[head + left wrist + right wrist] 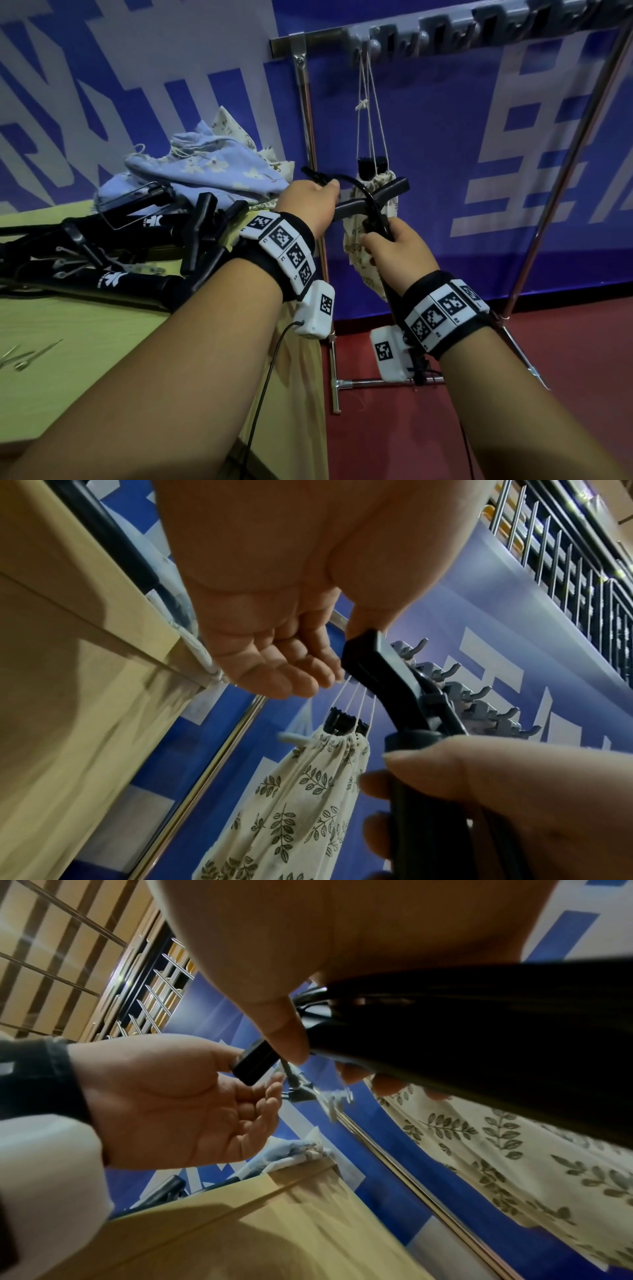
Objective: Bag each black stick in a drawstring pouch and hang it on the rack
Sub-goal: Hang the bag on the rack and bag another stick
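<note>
My right hand grips the shaft of a black stick held upright in front of the rack. A flat arm sticks out sideways from the stick's top, and a black cable loops over it. My left hand pinches the end of that arm between thumb and fingers; the right wrist view also shows this left hand. Just behind hangs a cream leaf-print pouch by its strings from a rack hook. Another black stick's top pokes out of the pouch.
A pile of black sticks lies on the yellow-green table at my left. Several blue and cream pouches are heaped behind it. The rack's grey hook bar runs right on metal posts, with a blue banner behind.
</note>
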Motion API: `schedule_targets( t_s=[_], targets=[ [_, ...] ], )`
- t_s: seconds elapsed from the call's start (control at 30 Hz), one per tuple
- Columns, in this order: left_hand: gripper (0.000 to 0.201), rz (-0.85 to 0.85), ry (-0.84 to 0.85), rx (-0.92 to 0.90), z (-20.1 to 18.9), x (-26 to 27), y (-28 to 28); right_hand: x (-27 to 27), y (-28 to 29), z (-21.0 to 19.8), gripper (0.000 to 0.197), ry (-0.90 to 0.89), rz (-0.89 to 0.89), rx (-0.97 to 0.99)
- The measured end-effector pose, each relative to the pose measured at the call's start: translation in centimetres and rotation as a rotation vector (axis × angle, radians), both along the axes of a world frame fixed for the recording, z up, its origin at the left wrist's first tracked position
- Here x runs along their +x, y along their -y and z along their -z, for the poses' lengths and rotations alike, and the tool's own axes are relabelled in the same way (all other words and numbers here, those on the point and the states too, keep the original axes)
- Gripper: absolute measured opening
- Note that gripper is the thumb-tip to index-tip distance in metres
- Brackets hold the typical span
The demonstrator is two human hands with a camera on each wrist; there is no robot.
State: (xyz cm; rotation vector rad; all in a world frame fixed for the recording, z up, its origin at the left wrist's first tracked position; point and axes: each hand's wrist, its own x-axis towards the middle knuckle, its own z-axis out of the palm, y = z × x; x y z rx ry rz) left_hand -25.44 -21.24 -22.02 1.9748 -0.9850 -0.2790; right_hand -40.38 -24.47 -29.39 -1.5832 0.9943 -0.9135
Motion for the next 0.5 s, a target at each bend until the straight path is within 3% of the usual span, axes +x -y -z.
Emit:
schedule_targets(
  t_s=[0.2, 0.3, 0.5],
  targets=[
    [0.032, -0.038, -0.213, -0.068, -2.0, 0.1, -0.8, 1.6, -0.9, -1.7, 0.017, 0.121, -0.052, -0.051],
    [0.029, -0.065, -0.222, -0.093, -3.9, 1.1, -1.7, 2.7, -1.2, -2.6, 0.014, 0.18, -0.089, -0.087],
    [0.039, -0.071, -0.324, -0.085, -9.0, 3.4, -2.6, 4.2, -1.9, -4.3, 0.012, 0.275, -0.167, -0.103]
  ],
)
